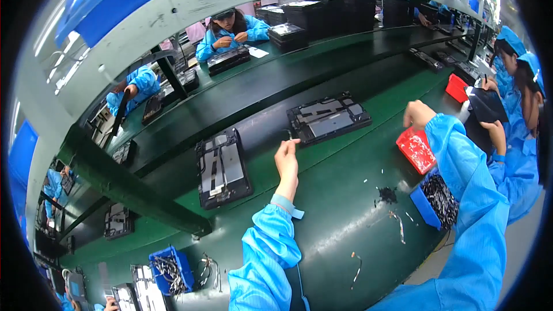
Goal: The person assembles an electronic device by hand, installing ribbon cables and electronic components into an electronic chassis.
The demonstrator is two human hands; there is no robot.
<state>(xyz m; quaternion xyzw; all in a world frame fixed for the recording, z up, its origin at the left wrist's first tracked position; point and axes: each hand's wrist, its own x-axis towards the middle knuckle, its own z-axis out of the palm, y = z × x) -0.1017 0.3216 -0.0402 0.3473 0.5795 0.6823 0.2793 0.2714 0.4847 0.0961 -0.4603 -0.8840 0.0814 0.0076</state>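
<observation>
My left hand [287,164] is raised over the bench with thumb and forefinger pinched. A tiny dark and pale piece shows at its fingertips, too small to name. Just beyond it lies an opened tablet-like device [331,116] with grey battery packs in a black frame. A second such device [222,168] stands upright in the picture to the left of that hand. My right hand [419,114], fingers curled downward, is at the far edge of a red bin [416,148] holding many small white pieces. Its fingertips are partly hidden, so what they pinch does not show.
A blue bin [425,204] of short cables sits below the red one; another blue bin [171,270] is at lower left. Loose cables [357,268] and black scraps [387,196] dot the bench. A green post [132,184] rises at left. Co-workers [518,115] sit close on the right.
</observation>
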